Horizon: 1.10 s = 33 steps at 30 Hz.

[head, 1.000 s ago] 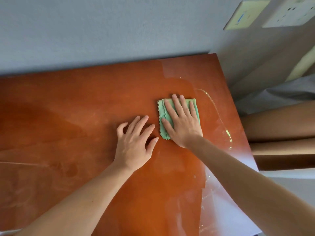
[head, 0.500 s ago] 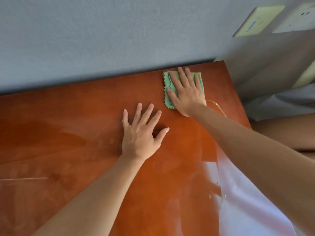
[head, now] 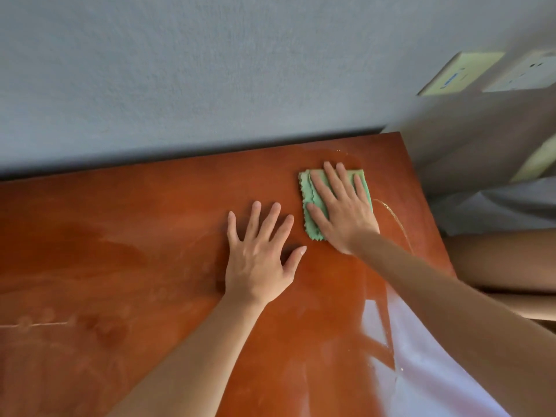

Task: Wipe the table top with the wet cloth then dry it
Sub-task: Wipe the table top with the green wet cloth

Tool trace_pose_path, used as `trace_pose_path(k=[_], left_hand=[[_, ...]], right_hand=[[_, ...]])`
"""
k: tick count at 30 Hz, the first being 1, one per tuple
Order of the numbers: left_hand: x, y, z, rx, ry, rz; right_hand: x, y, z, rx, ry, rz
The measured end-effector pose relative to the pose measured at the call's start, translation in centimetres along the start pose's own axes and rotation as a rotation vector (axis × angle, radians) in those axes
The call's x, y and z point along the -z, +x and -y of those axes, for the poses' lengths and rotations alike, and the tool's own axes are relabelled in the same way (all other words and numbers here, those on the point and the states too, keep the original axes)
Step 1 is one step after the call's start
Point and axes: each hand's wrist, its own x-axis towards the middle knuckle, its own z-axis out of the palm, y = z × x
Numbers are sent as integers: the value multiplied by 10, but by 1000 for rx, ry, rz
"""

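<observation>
Against a grey wall [head: 210, 70], the glossy orange worktop [head: 120, 236] is gleaming wet while the right hand [head: 343, 212] is pressing flat-fingered on the green cloth [head: 310, 191] near its far right corner, the left hand [head: 258, 257] lying splayed, gripping nothing.

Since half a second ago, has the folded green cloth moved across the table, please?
Yes. The folded green cloth under the right hand has slid back from the orange-brown wooden table's far edge, toward the person.
</observation>
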Motion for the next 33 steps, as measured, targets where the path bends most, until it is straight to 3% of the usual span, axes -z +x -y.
trace_pose_path(k=[7, 13, 16, 23, 33], left_hand=[[-1, 0, 0, -9, -10, 0], [-1, 1, 1, -10, 8, 12], [0, 1, 1, -12, 4, 21], [3, 2, 0, -5, 4, 44], [3, 1, -1, 4, 11, 47]], right_hand=[[19, 76, 10, -62, 37, -27], [15, 69, 36, 67, 56, -21], [17, 69, 15, 119, 37, -17], [24, 75, -43, -42, 38, -8], [-2, -29, -29, -82, 78, 5]])
